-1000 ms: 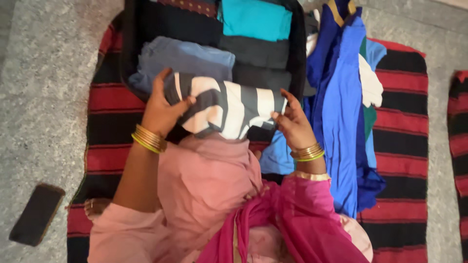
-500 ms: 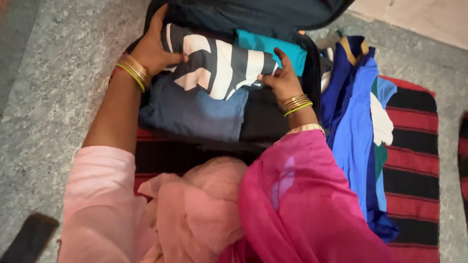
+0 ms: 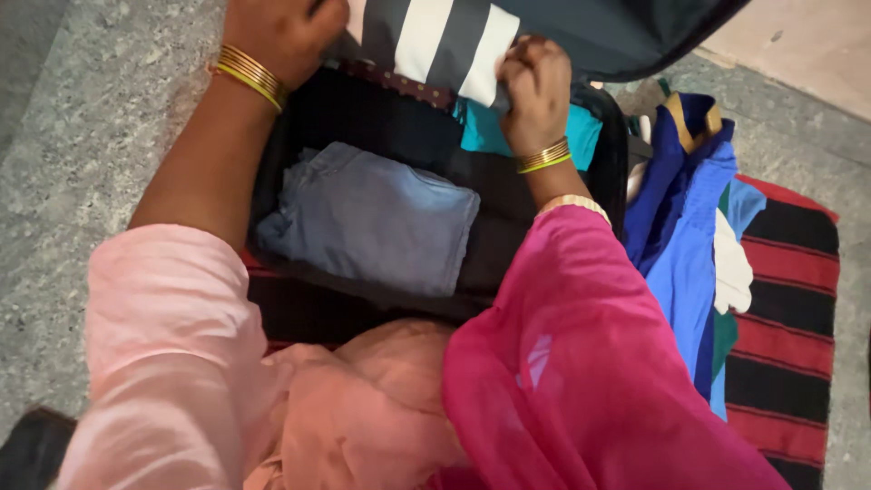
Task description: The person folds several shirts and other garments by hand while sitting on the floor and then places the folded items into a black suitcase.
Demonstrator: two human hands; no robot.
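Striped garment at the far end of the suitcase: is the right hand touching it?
Touching. The head view shows the right hand closed on the lower corner of the striped garment, white cloth pinched in its fingers.

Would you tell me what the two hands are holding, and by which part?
Both hold the folded striped garment: left hand at its left end, right hand at its right edge.

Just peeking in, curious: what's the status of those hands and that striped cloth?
Left hand and right hand both grip the folded striped garment. Held at the far end of the open suitcase. Folded jeans lie below; nothing blocking.
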